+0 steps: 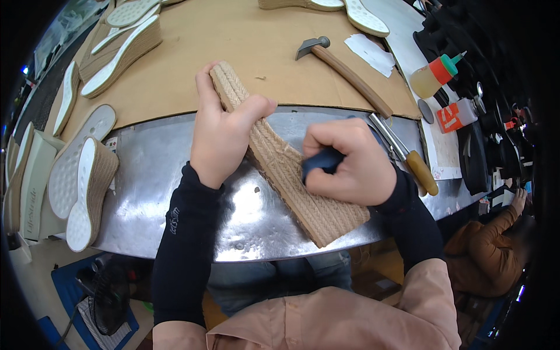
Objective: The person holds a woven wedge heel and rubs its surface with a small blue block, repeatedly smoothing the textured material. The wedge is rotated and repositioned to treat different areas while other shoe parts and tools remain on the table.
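A wedge shoe sole (280, 172) wrapped in braided tan jute lies slantwise over the metal-topped bench, its thick heel end toward me. My left hand (224, 131) is closed around its narrow far end, thumb across the braid. My right hand (353, 163) is closed on a dark blue object (322, 162), pressed against the braided side near the heel. Fingers cover most of that object, so its kind cannot be made out. Just beyond my right wrist lie a metal-shafted tool with a yellowish handle (421, 172) and a hammer (350, 76).
White-topped wedge soles (90, 192) stand at the left, and more soles (122, 55) sit on the cardboard sheet (186, 46). A red-and-green-topped squeeze bottle (431, 77) and white paper (371, 53) are at the right. Another person (490, 251) sits at the lower right.
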